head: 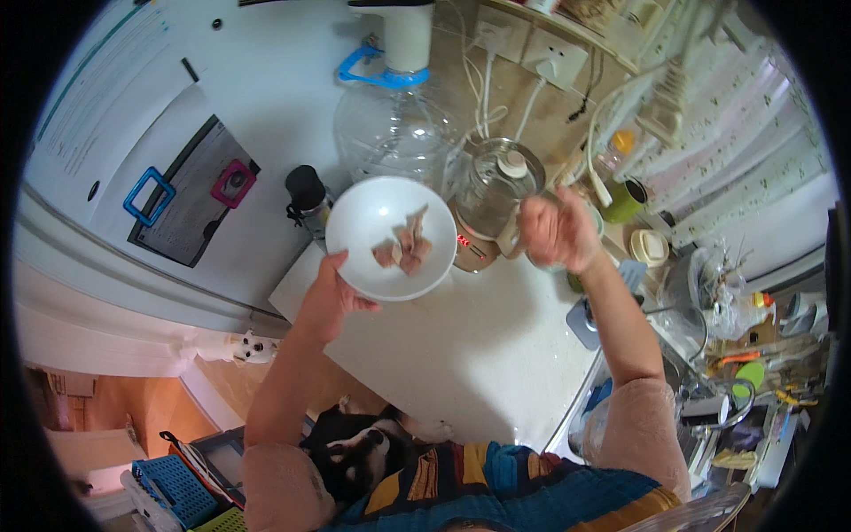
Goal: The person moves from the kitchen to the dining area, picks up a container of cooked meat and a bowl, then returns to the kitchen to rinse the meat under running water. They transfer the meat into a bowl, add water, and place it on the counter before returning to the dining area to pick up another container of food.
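A white bowl point(346, 219) is held at its near left rim by my left hand point(332, 296), with the thumb over the edge. Several pieces of pale pink meat point(411, 249) lie inside it. My right hand point(558, 229), fingers curled, is at the beige handle point(510, 236) of a glass electric kettle point(488, 199); whether it grips the handle cannot be told. Clear liquid seems to fill part of the kettle, which stands on a base point(473, 256) with a lit red display.
Behind the bowl stands a large clear water bottle point(392, 133) with a pump. A dark-capped bottle point(309, 196) is left of it. Below, a black-and-white dog point(362, 445) is close to my body; a white dog point(256, 347) looks in. The white countertop point(459, 352) borders a cluttered sink area point(705, 405).
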`<control>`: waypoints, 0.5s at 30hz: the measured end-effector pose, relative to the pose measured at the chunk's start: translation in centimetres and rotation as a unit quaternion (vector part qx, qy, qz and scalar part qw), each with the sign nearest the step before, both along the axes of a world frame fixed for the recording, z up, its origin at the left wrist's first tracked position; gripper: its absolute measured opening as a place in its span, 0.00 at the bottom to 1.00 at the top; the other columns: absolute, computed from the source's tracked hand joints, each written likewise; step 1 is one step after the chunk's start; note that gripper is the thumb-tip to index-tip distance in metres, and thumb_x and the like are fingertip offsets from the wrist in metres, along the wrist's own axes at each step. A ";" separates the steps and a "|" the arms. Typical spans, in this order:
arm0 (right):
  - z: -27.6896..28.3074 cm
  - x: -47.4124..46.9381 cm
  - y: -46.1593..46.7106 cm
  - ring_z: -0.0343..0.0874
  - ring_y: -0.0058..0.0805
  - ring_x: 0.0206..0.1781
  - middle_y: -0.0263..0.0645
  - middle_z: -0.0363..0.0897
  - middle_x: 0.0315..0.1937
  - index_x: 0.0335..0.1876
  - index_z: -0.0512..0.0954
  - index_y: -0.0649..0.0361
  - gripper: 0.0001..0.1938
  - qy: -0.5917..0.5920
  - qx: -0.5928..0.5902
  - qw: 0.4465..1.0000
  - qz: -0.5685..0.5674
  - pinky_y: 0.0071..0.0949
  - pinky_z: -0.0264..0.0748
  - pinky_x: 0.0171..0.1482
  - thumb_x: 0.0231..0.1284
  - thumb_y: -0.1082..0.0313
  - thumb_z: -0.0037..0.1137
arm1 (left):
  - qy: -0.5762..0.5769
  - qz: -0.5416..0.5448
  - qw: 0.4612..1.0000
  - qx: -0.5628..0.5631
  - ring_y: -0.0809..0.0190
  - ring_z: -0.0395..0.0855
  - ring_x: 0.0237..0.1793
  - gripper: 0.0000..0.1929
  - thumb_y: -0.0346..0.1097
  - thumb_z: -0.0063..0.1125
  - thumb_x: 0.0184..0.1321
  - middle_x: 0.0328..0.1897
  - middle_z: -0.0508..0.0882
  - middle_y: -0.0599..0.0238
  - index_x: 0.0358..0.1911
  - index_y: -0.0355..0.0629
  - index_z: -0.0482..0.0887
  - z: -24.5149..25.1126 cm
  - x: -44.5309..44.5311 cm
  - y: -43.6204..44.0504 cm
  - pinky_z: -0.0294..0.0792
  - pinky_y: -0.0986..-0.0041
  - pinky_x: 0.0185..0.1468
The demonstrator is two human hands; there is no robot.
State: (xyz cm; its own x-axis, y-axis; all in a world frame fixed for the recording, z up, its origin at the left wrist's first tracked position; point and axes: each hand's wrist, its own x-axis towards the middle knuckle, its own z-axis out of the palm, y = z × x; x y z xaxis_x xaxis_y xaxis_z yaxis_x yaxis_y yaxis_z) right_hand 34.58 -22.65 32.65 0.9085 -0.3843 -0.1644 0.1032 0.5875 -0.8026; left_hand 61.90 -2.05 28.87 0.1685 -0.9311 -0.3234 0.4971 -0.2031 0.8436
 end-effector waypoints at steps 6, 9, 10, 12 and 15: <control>-7.7 -6.7 6.4 0.68 0.25 0.24 0.33 0.70 0.24 0.38 0.70 0.57 0.28 0.014 0.163 0.985 -0.047 0.23 0.70 0.23 0.55 0.35 0.35 | 0.053 -0.112 0.990 0.065 0.63 0.79 0.40 0.27 0.54 0.34 0.60 0.48 0.76 0.60 0.56 0.42 0.60 -5.5 -4.8 2.9 0.76 0.73 0.33; -5.6 -5.6 5.2 0.67 0.24 0.24 0.32 0.69 0.23 0.37 0.70 0.56 0.26 0.005 0.068 0.991 -0.112 0.22 0.69 0.23 0.55 0.37 0.36 | 0.077 -0.127 0.988 0.048 0.63 0.79 0.40 0.27 0.54 0.34 0.60 0.49 0.75 0.60 0.56 0.42 0.59 -6.1 -6.5 3.5 0.76 0.73 0.32; -4.0 -4.3 4.8 0.64 0.22 0.20 0.30 0.65 0.20 0.37 0.68 0.54 0.21 0.005 0.040 0.989 -0.145 0.21 0.66 0.22 0.58 0.42 0.36 | 0.063 -0.127 0.988 0.053 0.62 0.79 0.40 0.27 0.54 0.34 0.60 0.49 0.75 0.60 0.56 0.42 0.59 -5.6 -6.7 3.5 0.75 0.72 0.33; -1.5 -2.0 3.2 0.61 0.20 0.18 0.29 0.62 0.18 0.36 0.67 0.52 0.16 -0.049 0.025 0.996 -0.063 0.19 0.63 0.19 0.59 0.48 0.37 | 0.054 -0.104 0.992 0.051 0.61 0.79 0.40 0.27 0.54 0.33 0.60 0.49 0.75 0.61 0.56 0.43 0.60 -4.3 -6.9 3.7 0.75 0.71 0.33; 3.8 3.7 1.2 0.55 0.16 0.15 0.27 0.56 0.16 0.34 0.64 0.51 0.04 -0.072 0.018 0.997 -0.006 0.16 0.55 0.14 0.59 0.62 0.40 | 0.024 -0.071 0.996 0.041 0.61 0.79 0.40 0.27 0.55 0.33 0.60 0.49 0.76 0.61 0.56 0.43 0.60 -2.2 -5.7 3.8 0.74 0.70 0.33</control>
State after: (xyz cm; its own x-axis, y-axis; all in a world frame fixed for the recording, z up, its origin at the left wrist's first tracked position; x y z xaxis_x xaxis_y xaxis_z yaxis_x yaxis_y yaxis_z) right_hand 38.31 -21.42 36.48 0.9192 -0.3911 -0.0470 0.2224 0.6136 -0.7577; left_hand 56.18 1.71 26.72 0.0186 -0.9143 -0.4047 0.4974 -0.3427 0.7970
